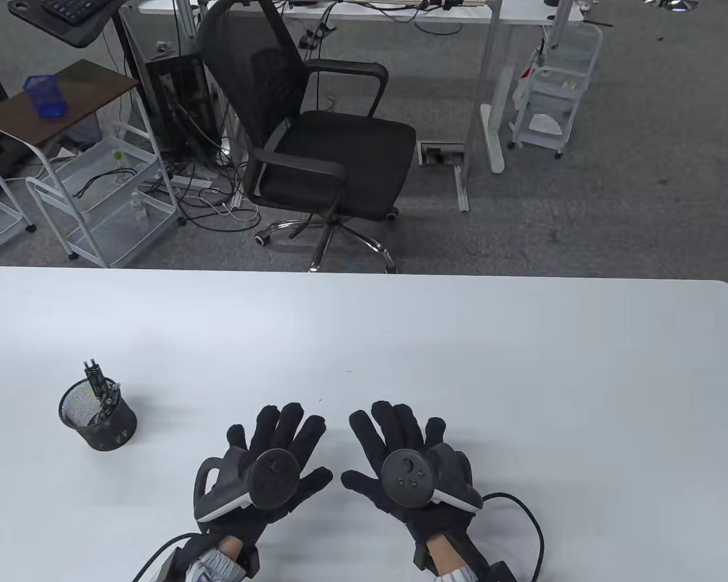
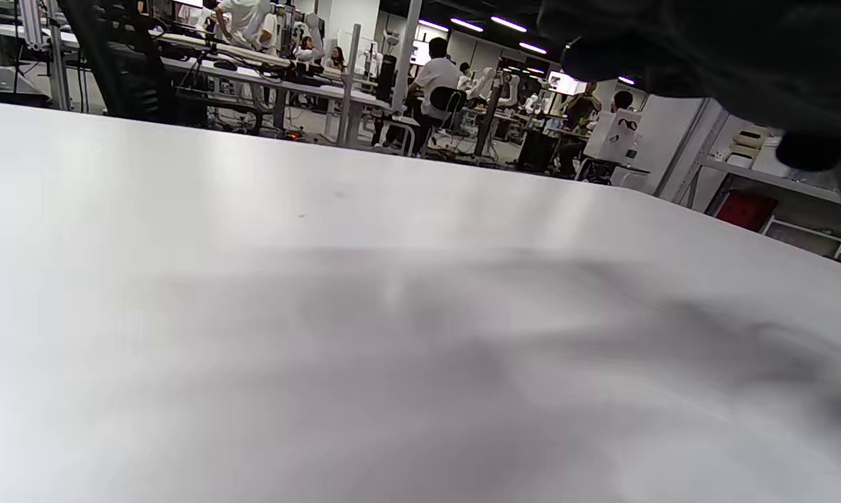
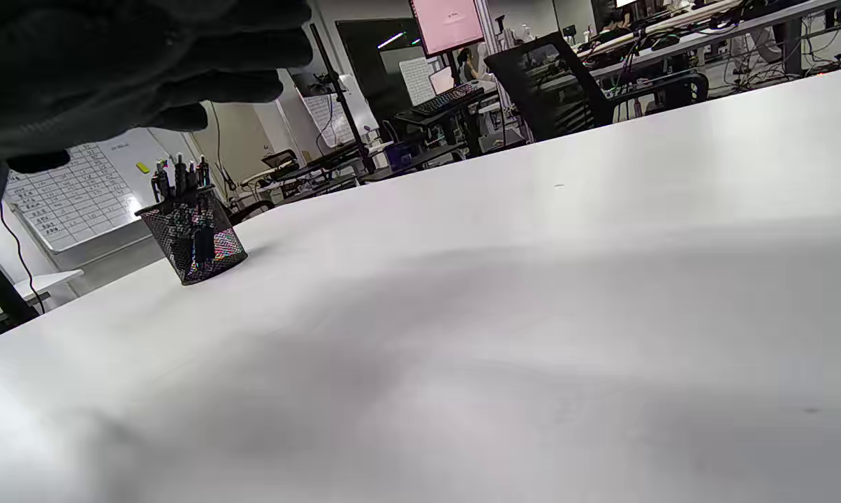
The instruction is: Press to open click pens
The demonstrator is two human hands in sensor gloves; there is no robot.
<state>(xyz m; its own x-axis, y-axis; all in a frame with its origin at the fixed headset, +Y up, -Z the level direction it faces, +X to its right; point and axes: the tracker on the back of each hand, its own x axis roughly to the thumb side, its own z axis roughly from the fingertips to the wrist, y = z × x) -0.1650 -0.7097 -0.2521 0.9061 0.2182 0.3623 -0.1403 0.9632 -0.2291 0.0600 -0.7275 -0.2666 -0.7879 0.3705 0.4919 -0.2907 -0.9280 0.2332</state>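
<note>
A black mesh pen cup (image 1: 97,416) stands on the white table (image 1: 461,364) at the left, with several dark click pens (image 1: 97,377) standing in it. The cup also shows in the right wrist view (image 3: 193,237), with the pens (image 3: 179,175) sticking out of its top. My left hand (image 1: 279,445) and my right hand (image 1: 394,445) lie side by side near the table's front edge, fingers spread and holding nothing. The left hand is to the right of the cup, apart from it. The cup is out of the left wrist view.
A black office chair (image 1: 315,139) stands beyond the table's far edge. White wire carts (image 1: 103,200) and a small side table with a blue mesh cup (image 1: 44,95) stand at the far left. Cables run from both wrists at the front edge.
</note>
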